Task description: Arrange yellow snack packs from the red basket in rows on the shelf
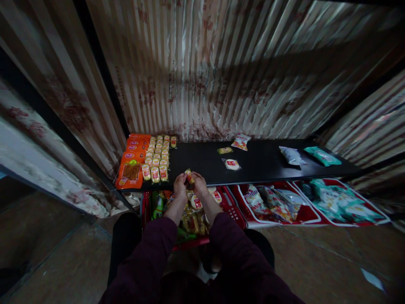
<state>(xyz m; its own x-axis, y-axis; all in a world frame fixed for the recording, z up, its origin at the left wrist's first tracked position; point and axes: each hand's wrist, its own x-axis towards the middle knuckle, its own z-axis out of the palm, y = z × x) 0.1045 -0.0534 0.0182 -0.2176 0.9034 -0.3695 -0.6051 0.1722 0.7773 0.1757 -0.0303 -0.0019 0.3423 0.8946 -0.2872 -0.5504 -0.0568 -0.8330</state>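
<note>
Both of my hands meet over the front edge of the black shelf [199, 160], closed around one small wrapped snack cake [189, 176]. My left hand [180, 185] grips its left side, and my right hand [199, 184] grips its right side. Just below them stands a red basket [232, 207] holding wrapped snacks, some yellowish, some round and pale, some in green packets. To the left on the shelf, similar small wrapped cakes [156, 160] lie in tight rows. Beside those rows are overlapping orange snack packets [131, 169].
Mid-shelf lie a flat yellowish packet [225, 150], a round pale wrapped cake [232, 164] and a white-and-red bag [241, 142]. Further right are a whitish bag [291, 156] and a teal bag [322, 156]. Two more red baskets [320, 220] with bags stand at the right front.
</note>
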